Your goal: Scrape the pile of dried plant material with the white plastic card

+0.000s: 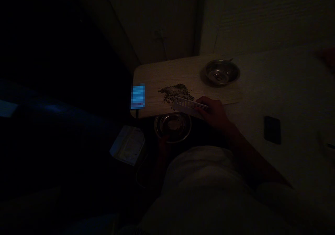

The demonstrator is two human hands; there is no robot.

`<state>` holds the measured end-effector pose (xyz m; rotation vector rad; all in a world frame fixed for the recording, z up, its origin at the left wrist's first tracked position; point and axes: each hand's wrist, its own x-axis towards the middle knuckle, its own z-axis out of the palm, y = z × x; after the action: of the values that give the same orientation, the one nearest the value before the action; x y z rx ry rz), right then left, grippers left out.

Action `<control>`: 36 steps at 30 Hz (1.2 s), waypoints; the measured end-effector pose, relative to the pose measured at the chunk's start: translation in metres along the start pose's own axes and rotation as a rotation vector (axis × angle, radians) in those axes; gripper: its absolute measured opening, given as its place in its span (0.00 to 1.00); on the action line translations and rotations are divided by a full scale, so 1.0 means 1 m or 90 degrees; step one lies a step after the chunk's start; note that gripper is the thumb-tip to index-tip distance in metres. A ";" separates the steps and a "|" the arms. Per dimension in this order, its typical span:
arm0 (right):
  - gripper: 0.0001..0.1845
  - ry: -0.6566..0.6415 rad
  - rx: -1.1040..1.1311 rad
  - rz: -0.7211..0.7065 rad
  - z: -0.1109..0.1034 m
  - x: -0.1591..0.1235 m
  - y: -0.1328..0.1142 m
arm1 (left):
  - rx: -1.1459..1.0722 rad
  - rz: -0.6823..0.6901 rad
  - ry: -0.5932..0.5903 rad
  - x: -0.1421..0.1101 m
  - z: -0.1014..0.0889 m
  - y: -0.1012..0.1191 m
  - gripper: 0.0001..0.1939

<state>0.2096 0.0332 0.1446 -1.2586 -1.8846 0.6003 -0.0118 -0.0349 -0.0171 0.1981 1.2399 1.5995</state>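
In the dim head view, my right hand [216,113] is closed round a pale flat tool [186,105] with a row of slots along it. Its exact kind I cannot make out. The tool's far end touches or hovers just over the near side of a spread of small dark bits [178,90], like seeds or chopped leaves, on the wooden tabletop [149,74]. Below the table's near edge is a round metal bowl [174,128] with something pale at its bottom. My left hand [164,141] grips its near-left rim, mostly lost in shadow.
Another metal bowl [222,73] with a thin handle showing stands on the table's far right. A lit, blurred screen [137,96] is at the left edge. A dark phone-like object [272,129] lies on the pale surface at right. A box-like thing [128,145] is lower left.
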 end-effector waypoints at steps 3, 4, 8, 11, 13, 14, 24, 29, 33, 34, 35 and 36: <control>0.07 -0.004 0.000 -0.006 0.000 0.001 0.000 | 0.011 0.001 -0.002 -0.001 -0.001 0.002 0.15; 0.07 -0.002 0.000 -0.010 0.001 0.001 0.000 | 0.021 0.001 0.000 -0.001 -0.001 0.002 0.14; 0.07 -0.003 0.005 -0.016 0.002 0.002 0.001 | 0.049 -0.006 -0.001 0.000 -0.002 0.003 0.10; 0.07 -0.018 0.000 -0.019 0.001 0.002 0.000 | 0.032 0.004 -0.004 0.000 -0.001 0.003 0.14; 0.07 -0.023 -0.003 -0.024 0.000 0.002 0.000 | 0.019 0.008 0.000 -0.001 0.001 0.003 0.17; 0.07 -0.023 -0.002 -0.025 -0.001 0.002 0.000 | 0.017 0.009 0.002 -0.001 0.001 0.004 0.18; 0.08 -0.049 -0.007 -0.031 -0.007 0.001 0.001 | 0.007 -0.019 -0.009 -0.002 0.001 0.004 0.16; 0.08 -0.062 -0.010 -0.034 -0.010 0.002 -0.001 | 0.027 -0.016 0.011 0.001 0.000 0.004 0.12; 0.07 -0.067 -0.001 -0.035 -0.010 0.002 -0.002 | 0.010 -0.005 0.011 -0.001 0.001 0.005 0.13; 0.07 -0.060 0.004 -0.033 -0.010 0.001 -0.002 | 0.004 -0.004 0.012 -0.001 0.002 0.005 0.14; 0.07 -0.051 0.007 -0.031 -0.009 0.001 -0.002 | -0.001 -0.005 0.014 -0.002 0.003 0.005 0.14; 0.08 -0.042 0.008 -0.030 -0.008 0.001 -0.002 | -0.003 -0.008 0.018 -0.002 0.003 0.005 0.14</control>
<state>0.2148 0.0335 0.1511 -1.1962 -1.9562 0.6358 -0.0119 -0.0343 -0.0113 0.1647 1.2566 1.5984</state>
